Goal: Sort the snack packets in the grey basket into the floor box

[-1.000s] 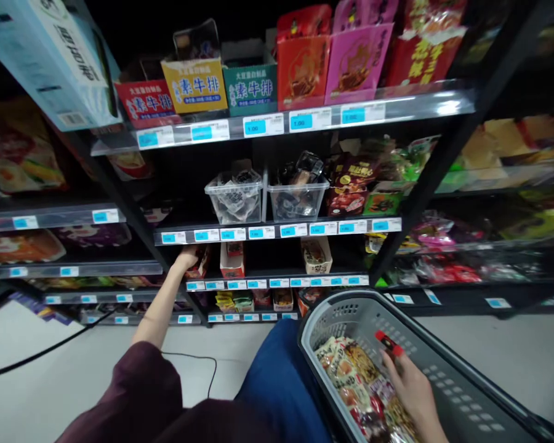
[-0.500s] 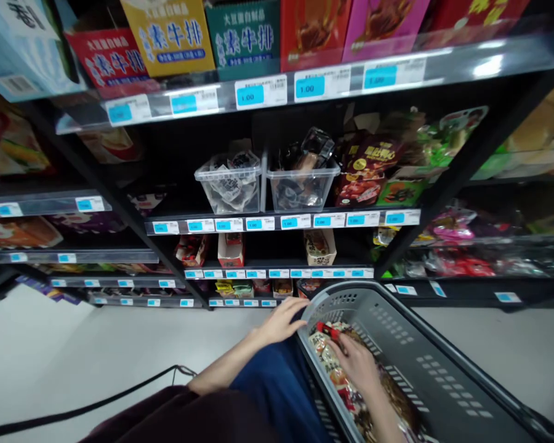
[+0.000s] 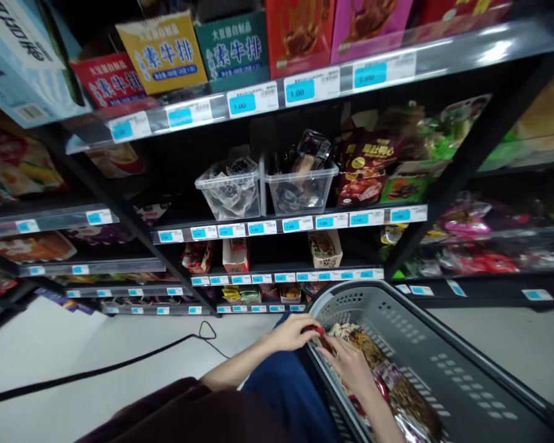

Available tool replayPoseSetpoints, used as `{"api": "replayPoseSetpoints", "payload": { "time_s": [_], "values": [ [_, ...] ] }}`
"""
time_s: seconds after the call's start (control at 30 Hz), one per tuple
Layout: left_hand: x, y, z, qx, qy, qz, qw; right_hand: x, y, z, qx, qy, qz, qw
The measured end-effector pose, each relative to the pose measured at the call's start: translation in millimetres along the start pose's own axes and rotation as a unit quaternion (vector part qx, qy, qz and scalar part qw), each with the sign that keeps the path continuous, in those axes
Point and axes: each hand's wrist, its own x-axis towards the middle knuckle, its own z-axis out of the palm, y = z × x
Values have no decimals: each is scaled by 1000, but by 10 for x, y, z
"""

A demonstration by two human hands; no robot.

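A grey plastic shopping basket (image 3: 434, 357) sits at my lower right, holding several snack packets (image 3: 397, 387). My left hand (image 3: 292, 333) curls over the basket's near rim, its fingers touching a small red packet (image 3: 314, 331). My right hand (image 3: 348, 364) lies inside the basket on the packets, fingers stretched toward the same red packet. Both hands meet at the rim. Whether either hand actually grips the red packet is not clear.
Black store shelves (image 3: 286, 224) with blue price tags stand ahead, stocked with boxed and bagged snacks and two clear bins (image 3: 263, 194). A black cable (image 3: 120, 366) runs across the pale floor at left. My blue trouser leg (image 3: 286, 394) is beside the basket.
My left hand came down from the lower shelf to the basket rim. My right hand moved with the red packet up the basket toward the left hand.
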Motion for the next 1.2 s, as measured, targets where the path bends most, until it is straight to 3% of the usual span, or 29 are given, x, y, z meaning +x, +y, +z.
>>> {"api": "replayPoseSetpoints", "payload": {
  "time_s": [0.2,0.33,0.43,0.53,0.7,0.77,0.87,0.97,1.03,1.1,1.2],
  "values": [
    [-46,-96,18,-60,70,-77,993,-37,144,140,-39,-29,-9,999],
    [-159,-217,-228,-73,106,-114,985,-110,267,190,-56,-69,-20,996],
    [-292,-324,-665,-48,161,-143,975,-174,349,193,-65,-103,-20,992],
    [-510,-371,-1270,15,260,-175,949,-215,404,181,-73,-130,-3,989],
    [-928,-311,-2282,165,437,-210,859,-194,411,192,-81,-165,19,983],
    [-1009,-314,-2617,214,482,-230,818,-168,392,193,-82,-185,24,979],
    [-965,-397,-3035,258,491,-278,784,-129,364,163,-87,-218,33,972],
    [-798,-502,-3337,281,458,-319,781,-74,354,96,-92,-251,49,962],
    [-689,-527,-3429,295,431,-325,788,-17,348,34,-95,-273,74,955],
    [-610,-502,-3376,313,403,-315,801,48,327,-40,-96,-294,117,944],
    [-538,-395,-2968,335,359,-257,833,123,302,-175,-87,-317,205,922]
  ]
}}
